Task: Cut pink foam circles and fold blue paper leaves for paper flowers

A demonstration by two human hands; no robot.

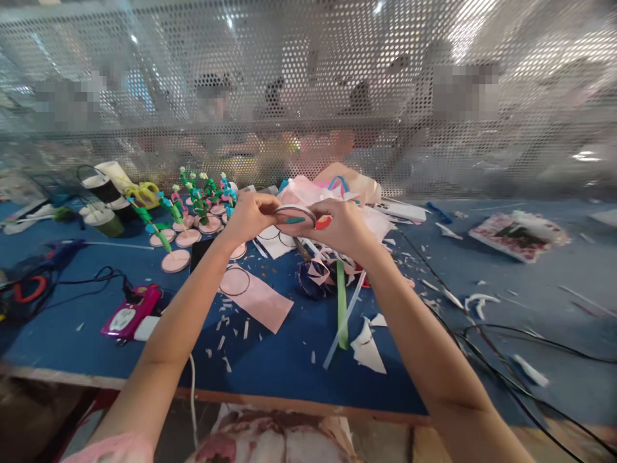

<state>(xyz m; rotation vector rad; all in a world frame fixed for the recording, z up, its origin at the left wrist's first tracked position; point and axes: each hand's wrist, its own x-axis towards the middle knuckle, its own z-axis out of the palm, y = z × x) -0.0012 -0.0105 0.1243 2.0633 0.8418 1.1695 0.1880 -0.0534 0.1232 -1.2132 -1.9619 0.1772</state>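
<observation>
Over the middle of the table, my left hand [249, 217] pinches one edge of a small round pink disc [292, 226] with a pale rim. My right hand [343, 226] grips its other edge. The disc is tilted, and a dark green mark shows on its face. By my right fingers is a small red-orange piece [323, 222] that I cannot make out. Beneath lie a pink paper strip [263, 302] with a dark ring on it, a green strip [342, 308] and a clear stick [344, 321]. Several pink discs bearing green and blue stems [166, 241] stand to the left.
A magenta power strip [132, 313] with cords sits at left front. Yellow scissors [143, 193] and rolls of tape are behind it. Crumpled pink paper [308, 191] is piled at the back. Black cables [486, 326] cross the right side. A perforated metal screen [308, 83] closes the far edge.
</observation>
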